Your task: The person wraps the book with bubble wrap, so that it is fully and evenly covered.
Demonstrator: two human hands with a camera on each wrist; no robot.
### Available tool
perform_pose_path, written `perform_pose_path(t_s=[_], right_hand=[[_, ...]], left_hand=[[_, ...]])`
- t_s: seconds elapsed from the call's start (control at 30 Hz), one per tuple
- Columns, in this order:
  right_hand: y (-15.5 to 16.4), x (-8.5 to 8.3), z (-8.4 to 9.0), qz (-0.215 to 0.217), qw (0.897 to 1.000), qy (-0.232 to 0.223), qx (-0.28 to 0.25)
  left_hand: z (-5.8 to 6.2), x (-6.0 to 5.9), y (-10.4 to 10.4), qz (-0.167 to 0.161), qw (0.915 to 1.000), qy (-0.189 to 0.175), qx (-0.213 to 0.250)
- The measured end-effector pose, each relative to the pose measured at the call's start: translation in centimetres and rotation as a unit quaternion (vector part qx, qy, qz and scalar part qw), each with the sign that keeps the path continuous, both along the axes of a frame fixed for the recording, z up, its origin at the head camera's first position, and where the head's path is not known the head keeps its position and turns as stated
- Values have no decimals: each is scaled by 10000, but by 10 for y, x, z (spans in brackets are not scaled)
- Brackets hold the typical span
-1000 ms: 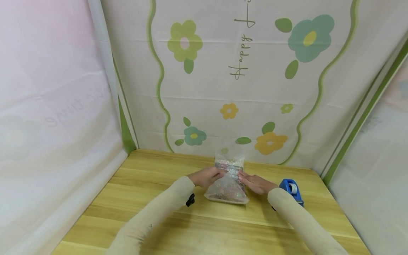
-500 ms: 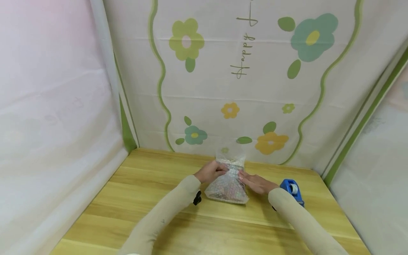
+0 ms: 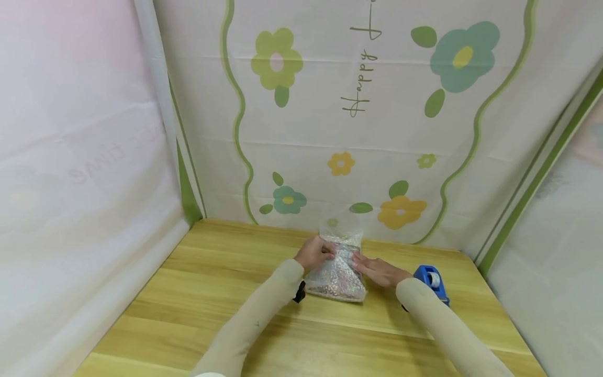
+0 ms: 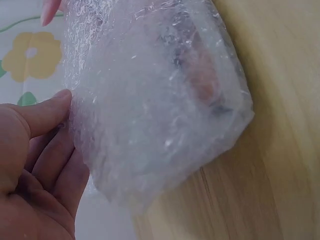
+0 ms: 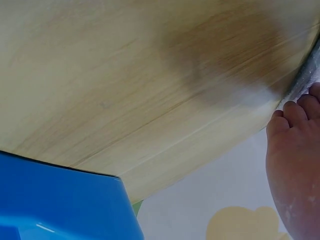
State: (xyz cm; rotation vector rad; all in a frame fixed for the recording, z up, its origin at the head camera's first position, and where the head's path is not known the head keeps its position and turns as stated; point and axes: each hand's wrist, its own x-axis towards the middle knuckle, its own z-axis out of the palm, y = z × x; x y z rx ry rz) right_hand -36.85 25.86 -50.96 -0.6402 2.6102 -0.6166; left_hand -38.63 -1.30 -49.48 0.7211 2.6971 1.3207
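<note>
Bubble-wrap packet (image 3: 338,272) with dark item inside lies on wooden table (image 3: 226,283), near floral backdrop (image 3: 358,131). Your left hand (image 3: 319,253) at packet's upper left edge, thumb and fingers curled, pinching wrap. Your right hand (image 3: 379,271) at packet's right edge, fingers straight, pressing flat, nothing gripped. Loose flap stands up behind packet. Blue tape dispenser (image 3: 430,280) right of packet, just past your right wrist. Risk: ease either hand and the springy wrap likely unfolds; slick film may slide on table.
</note>
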Motion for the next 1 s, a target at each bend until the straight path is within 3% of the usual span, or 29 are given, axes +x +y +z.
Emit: perform_pose_path(t_s=[0.33, 0.57, 0.8, 1.0], right_hand=[[1, 0, -1, 91, 9992, 157, 342], [0, 1, 4, 224, 9987, 113, 450], [-4, 3, 7, 254, 9977, -23, 624], [-6, 5, 9, 331, 9969, 142, 698]], left_hand=[[-10, -3, 8, 304, 9988, 96, -382], [-9, 1, 12, 627, 9968, -109, -486], [-8, 4, 14, 652, 9965, 99, -519], [-12, 3, 15, 688, 9955, 299, -572]])
